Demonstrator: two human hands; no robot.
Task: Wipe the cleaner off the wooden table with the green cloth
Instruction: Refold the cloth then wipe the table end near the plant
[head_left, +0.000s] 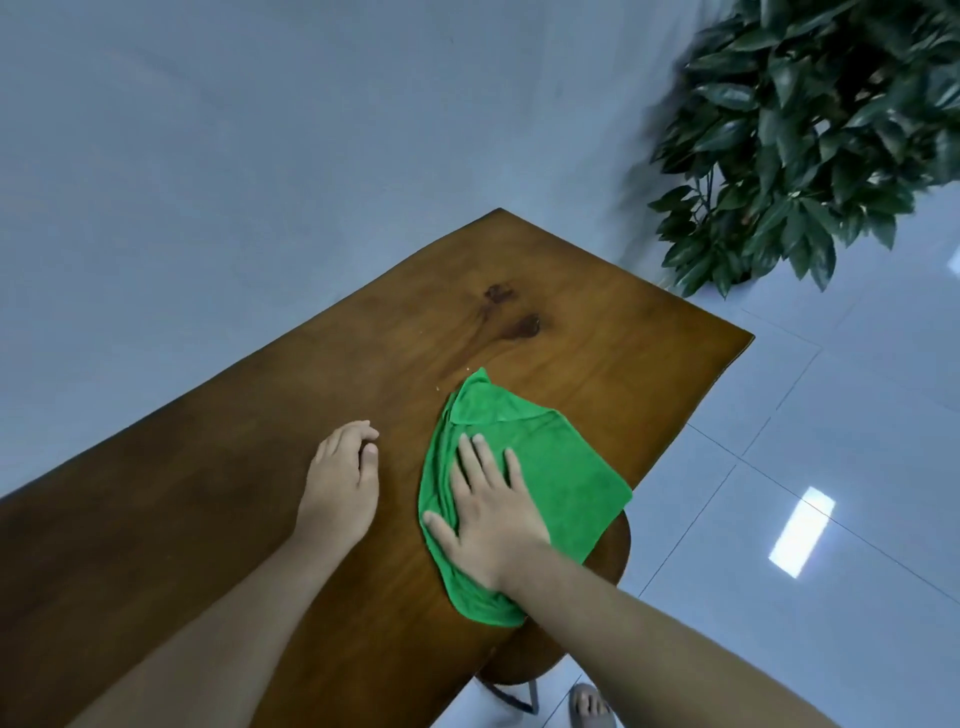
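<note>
right hand (491, 512) flat on green cloth (550, 467), wooden table (260, 441).

Indoor room, home or office, I cannot tell which: glossy pale floor tiles (831, 441), plain wall (208, 156), potted plant (810, 130) beyond my right hand (493, 514), wooden table (260, 441).

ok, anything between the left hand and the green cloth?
No. In the head view only bare wooden table separates the left hand from the green cloth. The right hand lies flat on the cloth.
</note>
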